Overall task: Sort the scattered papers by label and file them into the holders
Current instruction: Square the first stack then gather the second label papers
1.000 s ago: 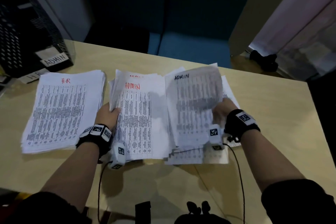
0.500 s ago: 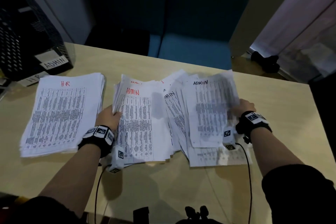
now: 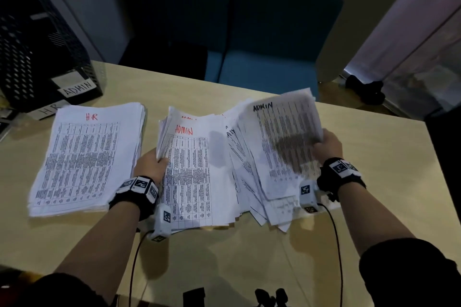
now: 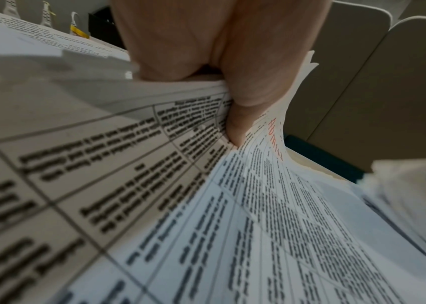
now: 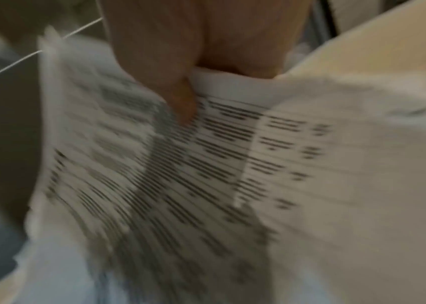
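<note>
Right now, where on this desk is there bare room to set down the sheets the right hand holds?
Bare table lies right of the right hand, and along the near edge between the forearms. The far strip behind the stacks is free too. Crowded: HR stack, ADMIN stack gripped by the left hand, and fanned sheets.

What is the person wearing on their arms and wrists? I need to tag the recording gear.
Both forearms are bare, with dark sleeves pushed up near the elbows. The left hand and right hand each sit above a black wrist strap carrying white blocks printed with black square markers. A small white camera unit hangs under each wrist, with a thin dark cable trailing back toward the body.
</note>
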